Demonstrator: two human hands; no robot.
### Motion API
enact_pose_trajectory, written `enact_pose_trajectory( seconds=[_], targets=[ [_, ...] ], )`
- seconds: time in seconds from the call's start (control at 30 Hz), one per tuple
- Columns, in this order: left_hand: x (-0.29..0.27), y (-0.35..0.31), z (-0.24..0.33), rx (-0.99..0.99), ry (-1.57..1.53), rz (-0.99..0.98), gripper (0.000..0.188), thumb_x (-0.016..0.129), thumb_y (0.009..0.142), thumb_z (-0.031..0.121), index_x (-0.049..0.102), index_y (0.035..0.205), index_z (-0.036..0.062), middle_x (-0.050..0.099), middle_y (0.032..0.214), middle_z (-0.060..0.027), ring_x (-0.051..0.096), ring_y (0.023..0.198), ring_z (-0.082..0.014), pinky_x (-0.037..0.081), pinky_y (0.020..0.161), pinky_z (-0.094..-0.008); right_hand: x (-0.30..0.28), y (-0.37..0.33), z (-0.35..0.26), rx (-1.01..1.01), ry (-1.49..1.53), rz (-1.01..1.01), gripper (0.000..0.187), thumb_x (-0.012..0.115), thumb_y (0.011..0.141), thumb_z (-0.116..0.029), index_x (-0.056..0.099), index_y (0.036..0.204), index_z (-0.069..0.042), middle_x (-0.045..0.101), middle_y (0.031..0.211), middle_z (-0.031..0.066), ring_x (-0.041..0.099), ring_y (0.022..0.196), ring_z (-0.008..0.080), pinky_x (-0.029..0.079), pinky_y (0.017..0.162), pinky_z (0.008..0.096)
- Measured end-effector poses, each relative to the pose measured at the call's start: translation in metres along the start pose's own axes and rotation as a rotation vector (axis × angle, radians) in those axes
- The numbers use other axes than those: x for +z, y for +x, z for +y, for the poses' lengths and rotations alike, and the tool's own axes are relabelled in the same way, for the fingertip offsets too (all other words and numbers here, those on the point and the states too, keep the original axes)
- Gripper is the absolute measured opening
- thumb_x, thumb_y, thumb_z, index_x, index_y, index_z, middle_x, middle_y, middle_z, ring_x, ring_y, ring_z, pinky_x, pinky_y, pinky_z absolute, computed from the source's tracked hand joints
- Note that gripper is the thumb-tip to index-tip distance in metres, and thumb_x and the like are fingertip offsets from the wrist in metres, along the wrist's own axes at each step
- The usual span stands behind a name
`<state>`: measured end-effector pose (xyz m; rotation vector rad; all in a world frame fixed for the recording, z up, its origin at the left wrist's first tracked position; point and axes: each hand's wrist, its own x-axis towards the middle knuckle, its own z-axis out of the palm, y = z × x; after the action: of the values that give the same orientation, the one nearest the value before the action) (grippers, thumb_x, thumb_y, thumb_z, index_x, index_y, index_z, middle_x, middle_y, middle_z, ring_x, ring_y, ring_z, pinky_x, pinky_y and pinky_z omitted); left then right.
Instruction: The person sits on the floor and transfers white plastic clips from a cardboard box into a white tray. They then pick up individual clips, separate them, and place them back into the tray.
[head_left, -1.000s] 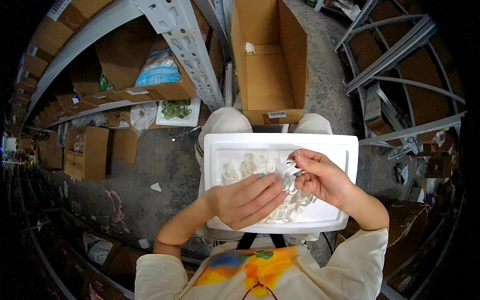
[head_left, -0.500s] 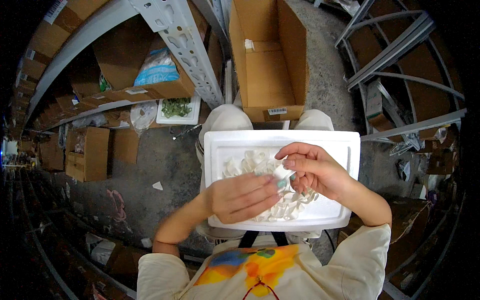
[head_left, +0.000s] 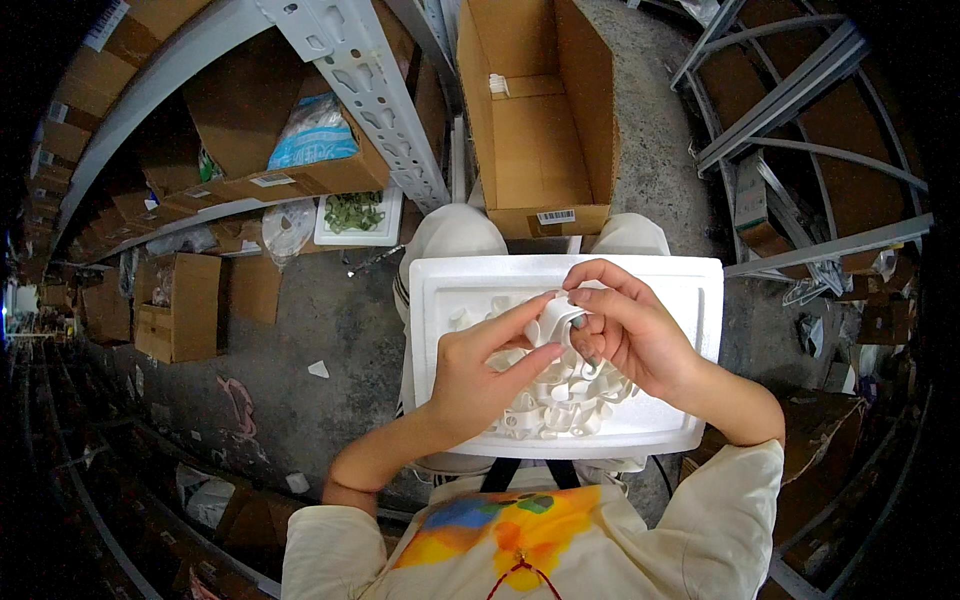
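Observation:
Both hands meet over a white foam lid (head_left: 670, 290) that lies across my lap. Between them is a white looped strip (head_left: 556, 316), curved like a ribbon. My left hand (head_left: 475, 362) grips its left side, index finger at the top and thumb below. My right hand (head_left: 640, 338) pinches its upper right part between thumb and fingertips, the other fingers curled beneath. A heap of similar white curled pieces (head_left: 560, 405) lies on the lid under both hands, partly hidden by them.
Beyond my knees stands a tall open cardboard box (head_left: 540, 150) with a small white piece (head_left: 498, 84) inside. On the left, a metal shelf post (head_left: 370, 100) rises beside a white tray (head_left: 388, 225) with green pieces. Metal racking (head_left: 790, 100) stands on the right.
My left hand has turned and moved up, its thumb and index finger now spread around the strip. The held strip sits slightly higher and farther left. My right hand stays nearly in place.

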<state>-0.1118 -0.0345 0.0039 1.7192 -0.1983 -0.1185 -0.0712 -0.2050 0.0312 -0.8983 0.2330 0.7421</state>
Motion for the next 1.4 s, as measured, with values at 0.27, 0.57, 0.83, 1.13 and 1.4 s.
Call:
enact_pose_trajectory(
  seconds=[0.27,0.57,0.83,1.13,1.4],
  targets=[
    [-0.003,0.01,0.007,-0.278,-0.528,-0.059,0.035,0.056,0.078,0.0,0.047,0.111,-0.007,0.059,0.093,-0.0111,0.058,0.073,-0.0129,0.049,0.064,-0.0235,-0.003,-0.003,0.004,-0.232,-0.373,-0.036,0.02,0.055,0.081,-0.01,0.052,0.099,-0.002,0.058,0.073,0.0059,0.055,0.056,0.0116,0.043,0.048,0.0207],
    [-0.01,0.008,0.007,-0.32,-0.602,-0.155,0.033,0.054,0.08,0.001,0.046,0.11,-0.0089,0.059,0.091,-0.015,0.059,0.072,-0.0161,0.05,0.064,-0.024,-0.008,0.0,-0.002,-1.133,-1.409,-0.024,0.021,0.061,0.068,0.001,0.059,0.09,0.0,0.058,0.078,0.0113,0.059,0.063,0.0201,0.047,0.052,0.026],
    [0.001,-0.001,0.012,-0.261,-0.524,-0.142,0.033,0.045,0.086,0.009,0.043,0.114,-0.0076,0.057,0.097,-0.019,0.06,0.081,-0.0256,0.049,0.074,-0.0327,-0.008,-0.001,0.003,-1.054,-1.297,0.035,0.018,0.059,0.069,0.003,0.06,0.087,0.001,0.058,0.081,0.0131,0.06,0.067,0.0228,0.048,0.055,0.0274],
    [-0.007,-0.002,0.008,-0.278,-0.612,-0.18,0.031,0.041,0.089,0.015,0.048,0.107,-0.0094,0.056,0.096,-0.0142,0.059,0.083,-0.0214,0.048,0.073,-0.0277,-0.004,-0.003,0.003,-1.066,-1.278,0.02,0.017,0.056,0.07,0.006,0.057,0.086,0.001,0.058,0.079,0.0133,0.06,0.065,0.0232,0.048,0.054,0.0272],
    [-0.017,0.008,0.017,-0.369,-0.63,-0.304,0.026,0.04,0.089,0.017,0.05,0.098,-0.0054,0.058,0.09,-0.0129,0.061,0.079,-0.0219,0.05,0.066,-0.0257,-0.003,-0.002,0.001,-1.141,-1.36,-0.004,0.018,0.057,0.066,0.007,0.057,0.083,0.001,0.058,0.077,0.0127,0.059,0.062,0.0224,0.047,0.052,0.0272]
  ],
)
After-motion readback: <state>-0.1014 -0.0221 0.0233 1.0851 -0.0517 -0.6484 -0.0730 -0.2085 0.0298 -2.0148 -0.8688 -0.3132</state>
